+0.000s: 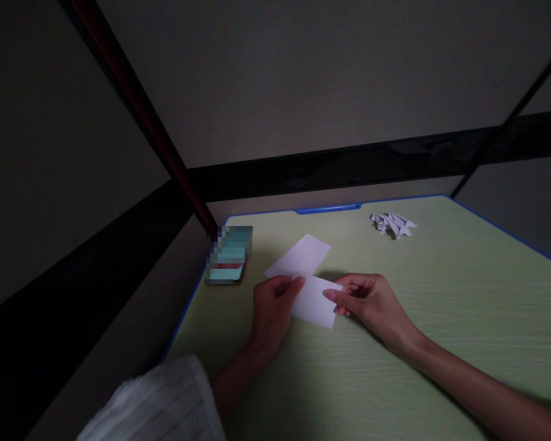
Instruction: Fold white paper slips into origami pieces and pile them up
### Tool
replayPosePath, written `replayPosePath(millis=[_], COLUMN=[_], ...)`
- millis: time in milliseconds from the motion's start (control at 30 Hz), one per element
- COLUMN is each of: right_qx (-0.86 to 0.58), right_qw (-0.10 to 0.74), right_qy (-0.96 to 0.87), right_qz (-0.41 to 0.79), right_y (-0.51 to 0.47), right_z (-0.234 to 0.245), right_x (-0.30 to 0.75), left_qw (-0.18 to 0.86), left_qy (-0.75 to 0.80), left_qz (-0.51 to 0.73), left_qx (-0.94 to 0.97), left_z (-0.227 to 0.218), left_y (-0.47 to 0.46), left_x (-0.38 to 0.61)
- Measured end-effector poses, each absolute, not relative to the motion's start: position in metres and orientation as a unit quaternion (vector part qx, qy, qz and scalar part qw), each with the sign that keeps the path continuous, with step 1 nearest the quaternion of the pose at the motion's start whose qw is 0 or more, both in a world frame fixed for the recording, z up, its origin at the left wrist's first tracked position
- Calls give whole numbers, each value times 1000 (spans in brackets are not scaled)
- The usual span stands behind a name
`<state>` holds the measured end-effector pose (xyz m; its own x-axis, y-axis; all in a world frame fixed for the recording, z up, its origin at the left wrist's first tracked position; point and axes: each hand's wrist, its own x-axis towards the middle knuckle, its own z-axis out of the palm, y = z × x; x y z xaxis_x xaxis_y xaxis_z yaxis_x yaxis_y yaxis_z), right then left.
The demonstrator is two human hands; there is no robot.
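Note:
A white sheet of paper (308,269) is lifted a little above the pale green table (441,318), bent along a crease so its far half points up and away. My left hand (272,309) pinches the sheet's left edge with thumb and fingers closed. My right hand (371,301) pinches the near right part of the same sheet, fingers curled around it.
A phone (228,256) with a lit screen lies at the table's far left corner. Several small folded white paper shapes (393,223) sit near the far edge. The table has a blue rim (328,209). A white sleeve (165,401) shows at the lower left.

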<state>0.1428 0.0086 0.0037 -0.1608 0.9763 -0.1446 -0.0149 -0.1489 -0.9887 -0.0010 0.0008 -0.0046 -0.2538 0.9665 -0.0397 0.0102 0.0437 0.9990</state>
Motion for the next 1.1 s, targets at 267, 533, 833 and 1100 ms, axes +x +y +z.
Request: replayPosePath(millis=[267, 533, 833, 1100], right_qx=[-488, -444, -455, -452], right_qw=[431, 488, 480, 475], right_qy=[-485, -445, -451, -444], right_qz=[584, 605, 599, 611], right_y=[10, 13, 12, 12], right_z=[4, -4, -4, -4], right_x=[144, 149, 149, 150], left_qw=[451, 502, 510, 499], left_qy=[572, 530, 502, 521], left_qz=[536, 516, 545, 535], left_qx=[426, 448, 436, 440], left_z=[-6, -7, -2, -2], left_y=[1, 0, 0, -1], left_x=[-2, -1, 1, 2])
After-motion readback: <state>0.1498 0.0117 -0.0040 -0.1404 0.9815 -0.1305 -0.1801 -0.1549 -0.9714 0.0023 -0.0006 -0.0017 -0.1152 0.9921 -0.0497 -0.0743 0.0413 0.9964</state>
